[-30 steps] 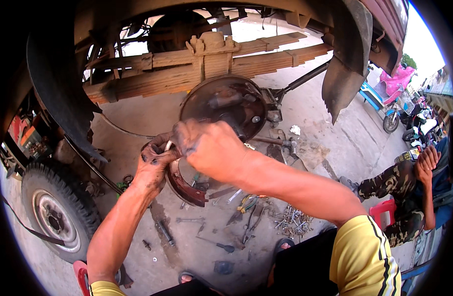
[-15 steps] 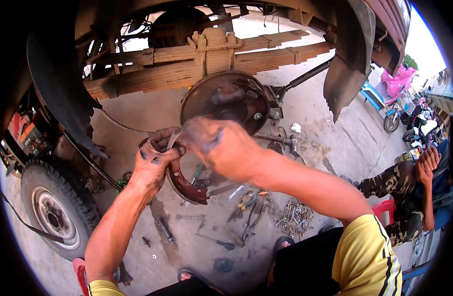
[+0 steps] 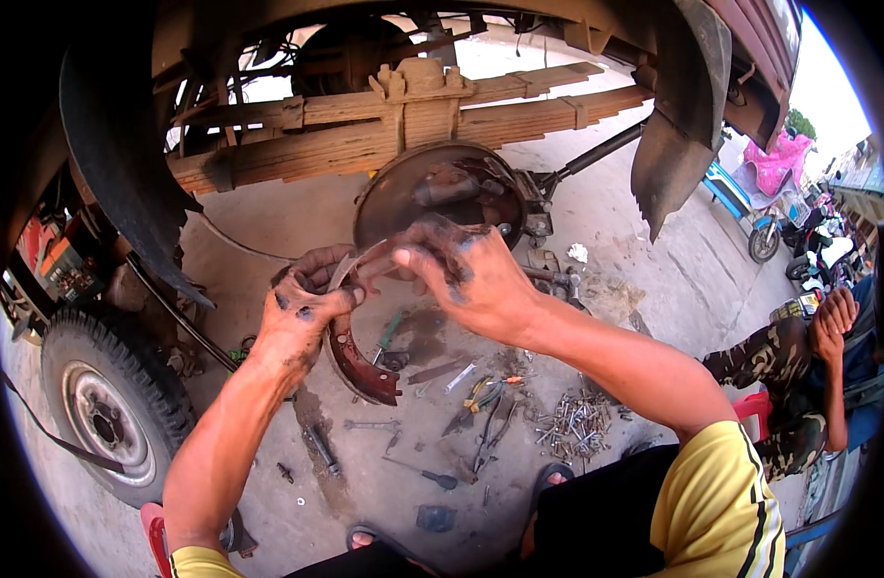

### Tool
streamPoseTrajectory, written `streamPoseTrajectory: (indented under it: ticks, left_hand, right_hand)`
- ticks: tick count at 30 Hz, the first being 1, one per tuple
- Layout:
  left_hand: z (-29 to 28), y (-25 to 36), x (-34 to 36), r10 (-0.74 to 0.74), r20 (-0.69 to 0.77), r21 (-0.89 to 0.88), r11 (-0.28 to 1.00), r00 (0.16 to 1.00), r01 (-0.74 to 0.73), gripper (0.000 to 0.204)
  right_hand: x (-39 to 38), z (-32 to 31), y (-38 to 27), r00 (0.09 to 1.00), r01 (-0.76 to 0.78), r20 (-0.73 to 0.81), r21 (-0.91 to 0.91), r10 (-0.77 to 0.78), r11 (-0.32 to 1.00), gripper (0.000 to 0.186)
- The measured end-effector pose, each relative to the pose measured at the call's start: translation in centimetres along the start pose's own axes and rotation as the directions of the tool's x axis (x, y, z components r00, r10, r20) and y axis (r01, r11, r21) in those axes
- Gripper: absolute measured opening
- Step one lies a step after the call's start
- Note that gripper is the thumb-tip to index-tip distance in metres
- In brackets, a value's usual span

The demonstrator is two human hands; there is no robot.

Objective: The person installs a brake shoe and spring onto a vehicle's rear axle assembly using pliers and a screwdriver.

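A curved rusty brake shoe (image 3: 346, 352) hangs from my left hand (image 3: 312, 294), whose grease-stained fingers are closed round its upper part. My right hand (image 3: 452, 265) grips that shoe's upper end, with fingers curled and thumb over it; the exact contact is partly hidden. Just behind both hands is a round dark brake backing plate (image 3: 389, 193) with rusty fittings. Above it run stacked rusty leaf springs (image 3: 269, 154). On the concrete below the shoe lie a spanner (image 3: 459, 378), pliers (image 3: 485, 395) and a pile of bolts (image 3: 567, 424).
A wheel (image 3: 110, 419) stands at left, beneath the vehicle. Dark mudguards (image 3: 678, 178) hang either side. A seated person in camouflage trousers (image 3: 760, 352) is at right, with parked motorbikes (image 3: 818, 241) behind. A rod (image 3: 596, 149) extends right of the plate.
My right hand has shifted up and right along the shoe; it was motion-blurred earlier and is sharper now. My left hand holds the shoe in nearly the same place.
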State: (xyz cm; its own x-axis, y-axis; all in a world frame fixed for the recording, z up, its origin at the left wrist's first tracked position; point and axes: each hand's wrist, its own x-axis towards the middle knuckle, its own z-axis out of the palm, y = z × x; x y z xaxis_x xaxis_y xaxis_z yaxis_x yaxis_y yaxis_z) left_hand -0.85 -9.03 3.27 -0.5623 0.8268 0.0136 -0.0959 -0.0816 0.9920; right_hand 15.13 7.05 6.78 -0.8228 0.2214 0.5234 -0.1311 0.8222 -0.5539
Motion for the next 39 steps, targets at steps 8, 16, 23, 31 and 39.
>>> streamPoseTrajectory:
  ticks: [8,16,23,31,39]
  left_hand:
    - [-0.2,-0.3,0.1,-0.017,0.070,-0.077,0.997,0.997,0.022,0.058]
    - [-1.5,-0.5,0.2,-0.060,0.099,-0.112,0.991,0.993,0.071,0.063]
    - [-1.9,-0.8,0.6,-0.080,0.152,-0.142,0.985,0.985,0.101,0.065]
    - [-1.7,-1.4,0.5,-0.042,0.152,-0.057,0.997,0.987,0.051,0.061]
    - [-2.3,-1.1,0.9,-0.049,0.154,-0.028,0.998,0.987,0.054,0.059]
  right_hand:
    - [0.9,0.5,0.3,0.994,0.100,-0.015,-0.195,-0.105,0.976,0.021]
    - [1.7,0.5,-0.9,0.993,-0.116,0.022,-0.006,0.116,0.993,0.022]
    - [1.4,0.7,-0.2,0.994,0.099,-0.021,-0.199,-0.106,0.975,0.018]
    - [0.3,1.5,-1.8,0.894,0.448,0.189,-0.378,-0.406,0.810,0.021]
    - [-0.7,1.6,-1.6,0.857,0.504,0.201,-0.522,-0.474,0.688,0.023]
